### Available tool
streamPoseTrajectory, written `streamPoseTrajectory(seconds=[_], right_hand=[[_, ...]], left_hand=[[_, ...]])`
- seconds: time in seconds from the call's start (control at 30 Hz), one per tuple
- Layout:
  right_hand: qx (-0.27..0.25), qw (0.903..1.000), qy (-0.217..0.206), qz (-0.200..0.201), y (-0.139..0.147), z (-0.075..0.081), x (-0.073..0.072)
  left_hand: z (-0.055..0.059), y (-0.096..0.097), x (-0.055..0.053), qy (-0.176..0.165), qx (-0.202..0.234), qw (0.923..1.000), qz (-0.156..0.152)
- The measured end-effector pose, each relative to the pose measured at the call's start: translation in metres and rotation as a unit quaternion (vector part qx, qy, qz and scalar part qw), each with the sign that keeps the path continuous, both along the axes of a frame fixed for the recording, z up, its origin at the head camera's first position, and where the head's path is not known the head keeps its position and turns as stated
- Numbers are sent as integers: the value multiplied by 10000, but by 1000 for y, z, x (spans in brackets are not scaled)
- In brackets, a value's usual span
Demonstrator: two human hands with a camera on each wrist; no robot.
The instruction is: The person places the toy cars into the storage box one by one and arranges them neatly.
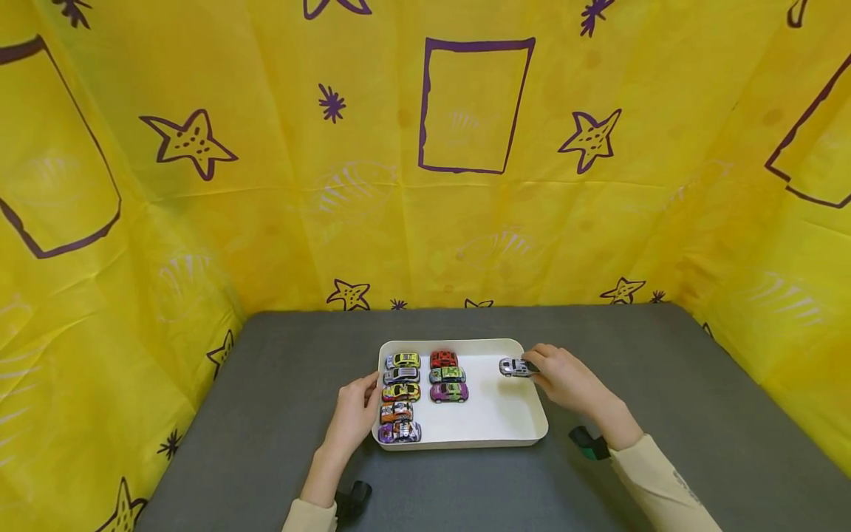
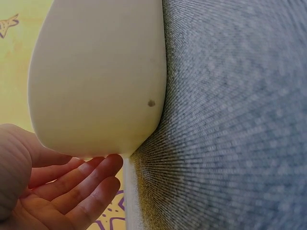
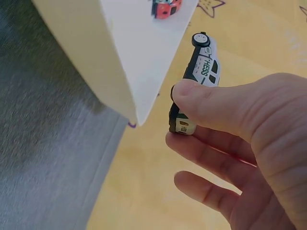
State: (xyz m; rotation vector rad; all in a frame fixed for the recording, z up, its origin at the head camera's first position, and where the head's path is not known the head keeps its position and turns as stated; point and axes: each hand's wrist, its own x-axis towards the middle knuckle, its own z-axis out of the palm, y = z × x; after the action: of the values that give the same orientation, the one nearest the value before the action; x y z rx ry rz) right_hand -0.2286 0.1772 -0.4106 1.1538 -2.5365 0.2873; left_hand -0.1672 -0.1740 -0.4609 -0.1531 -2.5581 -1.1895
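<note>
A white rectangular tray (image 1: pixel 479 436) lies on the dark table. At its right end, my right hand (image 1: pixel 565 377) pinches a white and silver toy car (image 3: pixel 207 67) between thumb and fingers. The car, with green lettering on its side, is held above the tray's upper right part. My left hand (image 1: pixel 354 414) touches the tray's left wall from outside, its fingers (image 2: pixel 98 196) fairly straight. Along the tray's left side stands a column of several toy cars, including a yellow one (image 1: pixel 402 392) and an orange one (image 1: pixel 397 411). Beside it are a red car (image 1: pixel 444 359), a green-blue car (image 1: pixel 448 374) and a purple car (image 1: pixel 449 392).
Dark grey cloth covers the table (image 1: pixel 279 443). A yellow curtain (image 1: pixel 372 236) with purple drawings encloses the back and sides. Black straps with small devices sit at both wrists, close to the table surface.
</note>
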Motion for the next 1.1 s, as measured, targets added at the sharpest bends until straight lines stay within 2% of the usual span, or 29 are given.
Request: streamPoseTrajectory(seconds=[0.3,0.6,0.83,1.1], right_hand=[[134,9998,-86,143,-16,2,4],[274,9990,-273,217,-32,-1,5],[231,9982,-232,500,-43,-3,7],[290,9969,-449,573,-52,-4,12]], left_hand=[[-1,0,0,51,-18,10000,8],[-1,0,0,358,-81,9993,5],[0,0,1,317,-99,9994,9],[0,0,1,318,-87,9995,-8]])
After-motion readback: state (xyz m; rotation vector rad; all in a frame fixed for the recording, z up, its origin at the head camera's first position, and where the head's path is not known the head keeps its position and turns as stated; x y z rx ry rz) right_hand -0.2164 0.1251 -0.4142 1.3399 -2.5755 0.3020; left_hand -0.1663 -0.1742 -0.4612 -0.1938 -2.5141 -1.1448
